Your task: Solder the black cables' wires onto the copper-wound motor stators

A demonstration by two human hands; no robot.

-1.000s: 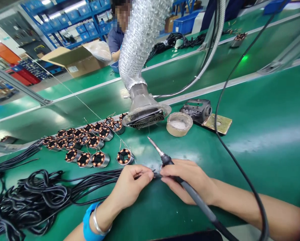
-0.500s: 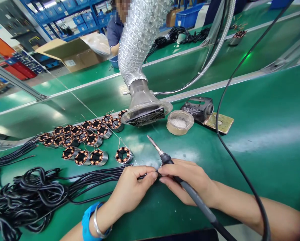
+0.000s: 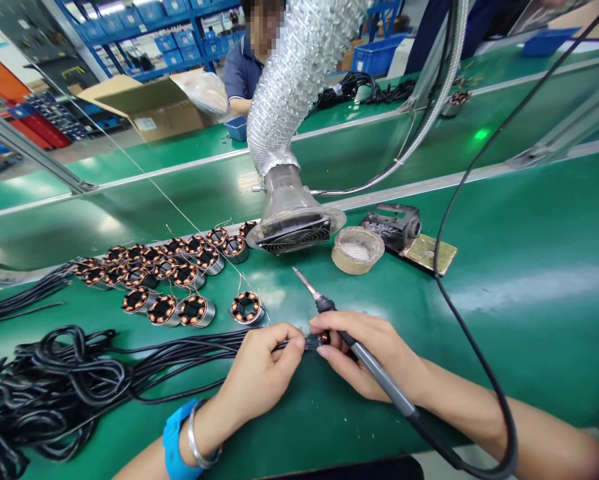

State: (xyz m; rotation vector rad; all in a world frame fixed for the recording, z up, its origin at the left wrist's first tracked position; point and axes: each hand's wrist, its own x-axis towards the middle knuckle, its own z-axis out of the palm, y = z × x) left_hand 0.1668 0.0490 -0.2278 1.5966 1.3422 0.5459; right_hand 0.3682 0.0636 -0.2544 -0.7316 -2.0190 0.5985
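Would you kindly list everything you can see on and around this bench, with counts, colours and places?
soldering iron: one, dark handle, tip up and leftward, in the right hand's grip
black cables: a tangled bundle, bench left; ends pinched between both hands
wound stators: about twenty, copper and silver, in rows left of centre
fume extractor hose: one, silver, its fan mouth just above the bench
round tub: one, beige, right of the fan mouth
iron stand: one, black, on a brass-coloured plate
cardboard box: one, brown, far left
co-worker: one, blue shirt, far bench
left hand: blue band and silver bangle at the wrist, pinching cable ends
right hand: holding iron and cable ends
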